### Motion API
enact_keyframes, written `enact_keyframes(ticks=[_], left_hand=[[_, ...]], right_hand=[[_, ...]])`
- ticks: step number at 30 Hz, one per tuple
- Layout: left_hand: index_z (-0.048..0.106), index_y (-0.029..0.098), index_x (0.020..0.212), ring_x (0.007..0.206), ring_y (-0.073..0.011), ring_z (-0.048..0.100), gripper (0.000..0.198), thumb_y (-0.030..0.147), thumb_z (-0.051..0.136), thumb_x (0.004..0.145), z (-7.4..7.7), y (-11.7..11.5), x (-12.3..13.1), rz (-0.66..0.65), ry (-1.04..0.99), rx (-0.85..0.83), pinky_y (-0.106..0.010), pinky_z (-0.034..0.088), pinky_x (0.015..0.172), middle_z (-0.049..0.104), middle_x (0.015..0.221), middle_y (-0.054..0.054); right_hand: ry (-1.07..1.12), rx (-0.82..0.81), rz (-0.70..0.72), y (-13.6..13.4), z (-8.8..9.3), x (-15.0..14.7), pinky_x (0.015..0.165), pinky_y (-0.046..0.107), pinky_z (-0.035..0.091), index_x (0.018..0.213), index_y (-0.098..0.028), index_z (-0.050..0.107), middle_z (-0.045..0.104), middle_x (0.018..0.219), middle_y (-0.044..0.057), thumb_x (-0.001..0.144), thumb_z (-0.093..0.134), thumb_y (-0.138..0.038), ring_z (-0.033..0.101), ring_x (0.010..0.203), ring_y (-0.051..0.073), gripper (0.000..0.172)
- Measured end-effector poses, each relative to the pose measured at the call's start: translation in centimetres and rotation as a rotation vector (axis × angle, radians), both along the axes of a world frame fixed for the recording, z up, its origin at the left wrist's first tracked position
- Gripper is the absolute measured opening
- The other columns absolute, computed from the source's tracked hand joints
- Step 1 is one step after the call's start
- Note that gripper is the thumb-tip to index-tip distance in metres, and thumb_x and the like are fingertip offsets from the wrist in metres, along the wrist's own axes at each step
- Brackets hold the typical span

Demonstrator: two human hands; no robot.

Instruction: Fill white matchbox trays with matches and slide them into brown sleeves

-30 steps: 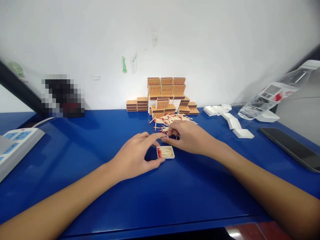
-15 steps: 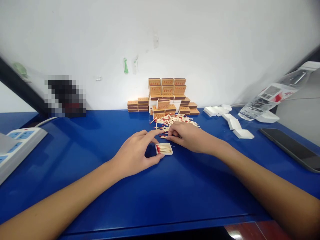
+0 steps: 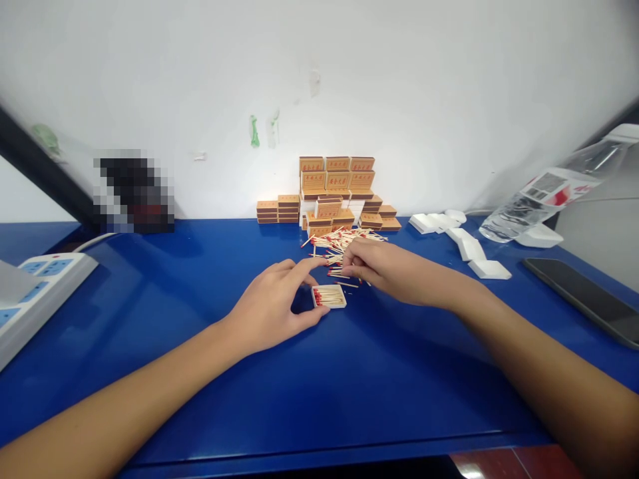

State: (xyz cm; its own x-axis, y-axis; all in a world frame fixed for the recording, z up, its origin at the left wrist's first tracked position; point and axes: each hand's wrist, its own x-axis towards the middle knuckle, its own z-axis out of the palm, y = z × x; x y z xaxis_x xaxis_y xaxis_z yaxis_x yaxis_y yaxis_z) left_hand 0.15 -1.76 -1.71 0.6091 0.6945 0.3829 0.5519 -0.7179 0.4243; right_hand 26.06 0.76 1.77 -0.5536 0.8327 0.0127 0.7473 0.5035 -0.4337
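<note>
A small white matchbox tray (image 3: 341, 305) lies on the blue desk, holding a layer of red-tipped matches (image 3: 327, 297). My left hand (image 3: 273, 303) is curved around its left end, thumb at the near edge and fingers at the far edge. Just beyond the tray, my right hand (image 3: 372, 266) is pinched at the near side of a heap of loose matches (image 3: 344, 243). Matches show at its fingertips, but exactly how many it grips is hidden. One loose match (image 3: 346, 284) lies between the tray and my right hand.
Orange matchboxes (image 3: 338, 181) stand stacked against the wall behind the heap. White empty trays (image 3: 469, 248) lie to the right, near a tilted water bottle (image 3: 529, 199) and a dark phone (image 3: 584, 296). A power strip (image 3: 54, 279) sits at the left.
My right hand has shifted slightly right, away from the tray, and a loose match now shows below its fingers. My left hand stays at the tray.
</note>
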Motion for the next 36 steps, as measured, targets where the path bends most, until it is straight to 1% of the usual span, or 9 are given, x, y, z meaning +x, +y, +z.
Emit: enact_keyframes(ticks=[4,11,14,16,19,24,27,30,36], left_hand=[[0.047,0.027,0.148,0.113,-0.0276,0.071,0.063,0.031,0.077,0.092,0.1,0.1,0.0,0.011,-0.001,-0.017,-0.046,0.056,0.100,0.081,0.111,0.000],[0.046,0.028,0.148,0.117,-0.0279,0.072,0.063,0.032,0.076,0.093,-0.1,0.1,0.0,0.002,-0.008,-0.001,-0.046,0.056,0.101,0.081,0.111,0.000],[0.045,0.028,0.149,0.116,-0.0276,0.071,0.064,0.032,0.077,0.093,-0.3,0.1,-0.1,0.004,-0.009,0.008,-0.046,0.056,0.102,0.080,0.112,0.000],[0.045,0.027,0.149,0.116,-0.0274,0.071,0.065,0.031,0.077,0.093,-0.4,0.2,-0.1,0.006,-0.010,0.011,-0.046,0.055,0.102,0.080,0.112,0.000],[0.045,0.026,0.149,0.116,-0.0263,0.070,0.066,0.031,0.078,0.093,-0.4,0.1,-0.1,0.005,-0.025,0.024,-0.045,0.055,0.102,0.080,0.114,0.001],[0.049,0.025,0.146,0.111,-0.0252,0.069,0.060,0.030,0.077,0.093,0.0,0.0,-0.1,-0.003,-0.037,0.049,-0.046,0.055,0.103,0.079,0.114,-0.001],[0.051,0.024,0.145,0.107,-0.0259,0.069,0.059,0.031,0.077,0.093,0.0,0.0,-0.1,-0.011,0.000,0.026,-0.046,0.056,0.098,0.079,0.112,-0.001],[0.051,0.025,0.146,0.107,-0.0263,0.068,0.059,0.032,0.077,0.093,-0.1,0.2,-0.1,-0.012,0.012,0.018,-0.045,0.056,0.097,0.079,0.113,-0.001],[0.049,0.025,0.147,0.109,-0.0268,0.068,0.061,0.031,0.078,0.093,-0.1,0.2,-0.1,0.010,0.025,0.000,-0.044,0.055,0.096,0.079,0.112,-0.001]], right_hand=[[0.042,-0.002,0.071,-1.0,0.6,-0.8,0.072,0.034,0.041,0.090,-0.022,0.056,0.067,0.096,0.007,0.107,0.049,-0.036,0.056,0.081,0.020,0.023],[0.035,0.018,0.138,-1.2,-0.4,-1.3,0.073,0.033,0.042,0.092,-0.021,0.063,0.069,0.097,0.007,0.106,0.055,-0.033,0.059,0.083,0.020,0.020],[0.039,0.022,0.159,-1.3,-0.3,-1.5,0.074,0.032,0.042,0.092,-0.021,0.065,0.069,0.097,0.006,0.106,0.055,-0.032,0.060,0.085,0.019,0.020],[0.042,0.054,0.142,-1.0,0.0,-1.1,0.073,0.032,0.040,0.092,-0.021,0.065,0.068,0.093,0.005,0.106,0.054,-0.031,0.059,0.083,0.019,0.021],[-0.003,0.103,0.064,-0.2,0.2,-0.2,0.069,0.032,0.038,0.088,-0.021,0.065,0.067,0.085,0.004,0.104,0.058,-0.034,0.056,0.077,0.018,0.022],[-0.084,0.008,0.026,0.4,-0.3,0.4,0.065,0.031,0.038,0.092,-0.020,0.067,0.068,0.086,0.004,0.096,0.068,-0.032,0.056,0.074,0.018,0.013],[-0.106,-0.037,0.018,0.1,-0.7,0.1,0.064,0.031,0.038,0.091,-0.020,0.067,0.068,0.083,0.003,0.098,0.064,-0.029,0.056,0.072,0.018,0.012],[-0.124,-0.029,0.035,0.0,-0.7,0.0,0.067,0.032,0.040,0.088,-0.020,0.065,0.068,0.085,0.005,0.100,0.059,-0.027,0.057,0.075,0.019,0.015],[-0.050,0.023,0.048,-0.4,0.2,-0.1,0.071,0.033,0.040,0.092,-0.020,0.061,0.069,0.092,0.008,0.107,0.051,-0.037,0.059,0.079,0.021,0.025]])
